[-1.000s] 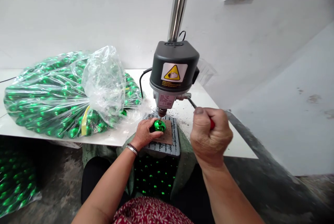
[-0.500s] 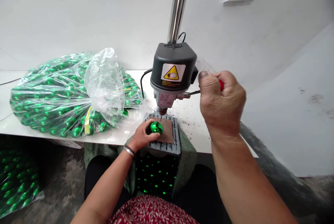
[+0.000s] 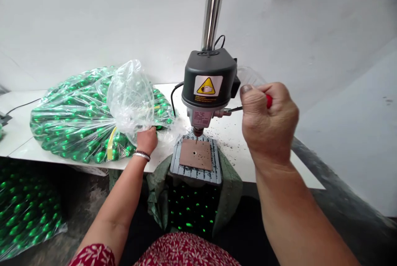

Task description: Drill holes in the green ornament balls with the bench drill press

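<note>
My right hand point(image 3: 269, 123) is wrapped round the red-ended feed lever point(image 3: 269, 100) of a drill press point(image 3: 211, 78). Under the chuck point(image 3: 197, 131), the thin bit hangs above a brown board point(image 3: 187, 158) with a small hole, and no ball lies on it. My left hand point(image 3: 148, 140) reaches into the opening of a clear plastic bag point(image 3: 77, 121) full of shiny green balls. Its fingers are hidden by the plastic and the back of the hand, so I cannot see whether they hold a ball.
A green sack point(image 3: 231, 187) hangs open below the drill base point(image 3: 214, 177), with green balls inside. Another bag of green balls point(image 3: 27, 212) is on the floor at left. Dark shavings are scattered over the white table point(image 3: 248, 171). A power cord point(image 3: 172, 96) runs beside the drill.
My left hand has left the drill board and moved left to the bag. The green ball it held there is out of sight. My right hand keeps hold of the lever.
</note>
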{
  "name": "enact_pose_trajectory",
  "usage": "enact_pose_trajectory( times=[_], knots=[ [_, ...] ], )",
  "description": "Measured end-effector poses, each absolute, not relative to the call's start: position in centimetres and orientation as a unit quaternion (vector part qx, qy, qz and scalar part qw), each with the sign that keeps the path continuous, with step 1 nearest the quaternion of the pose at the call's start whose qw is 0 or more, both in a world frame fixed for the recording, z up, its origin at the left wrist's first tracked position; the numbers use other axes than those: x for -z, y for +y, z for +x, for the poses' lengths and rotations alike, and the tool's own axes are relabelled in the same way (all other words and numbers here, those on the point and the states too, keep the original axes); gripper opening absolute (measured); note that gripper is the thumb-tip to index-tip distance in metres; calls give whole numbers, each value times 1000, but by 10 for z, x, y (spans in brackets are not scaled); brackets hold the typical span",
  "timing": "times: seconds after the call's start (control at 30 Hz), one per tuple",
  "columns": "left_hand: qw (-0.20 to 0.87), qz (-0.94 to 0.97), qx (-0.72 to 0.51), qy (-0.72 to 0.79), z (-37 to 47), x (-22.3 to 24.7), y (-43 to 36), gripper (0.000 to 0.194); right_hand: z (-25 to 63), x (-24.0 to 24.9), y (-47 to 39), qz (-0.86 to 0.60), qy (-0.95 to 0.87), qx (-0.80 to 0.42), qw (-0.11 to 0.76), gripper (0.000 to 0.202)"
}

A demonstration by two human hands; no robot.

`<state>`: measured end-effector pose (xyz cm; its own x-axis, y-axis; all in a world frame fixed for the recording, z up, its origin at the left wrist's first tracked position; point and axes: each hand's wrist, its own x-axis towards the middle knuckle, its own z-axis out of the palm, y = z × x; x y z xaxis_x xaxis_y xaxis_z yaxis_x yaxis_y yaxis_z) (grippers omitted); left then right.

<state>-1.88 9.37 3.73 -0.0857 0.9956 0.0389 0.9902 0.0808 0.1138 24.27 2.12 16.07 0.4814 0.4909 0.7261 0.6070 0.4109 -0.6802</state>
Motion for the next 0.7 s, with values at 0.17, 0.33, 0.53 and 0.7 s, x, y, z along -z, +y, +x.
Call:
enact_pose_trajectory(
  times=[0.17, 0.33, 0.53, 0.7],
  knots=[
    [35, 653, 25, 756, -24, -40, 99, 48, 240, -158, 16, -534, -517, 44, 668, 33],
    [88, 682, -166, 706, -19, -33, 82, 58, 240, -156, 16, -534, -510, 53, 672, 30],
    [527, 560, -428, 475, 5, -16, 43, 63, 238, -159, 16, -523, -502, 38, 688, 29],
    [690, 413, -451, 387, 27, 4, 27, 64, 238, -159, 15, -519, -508, 26, 687, 31]
  ],
)
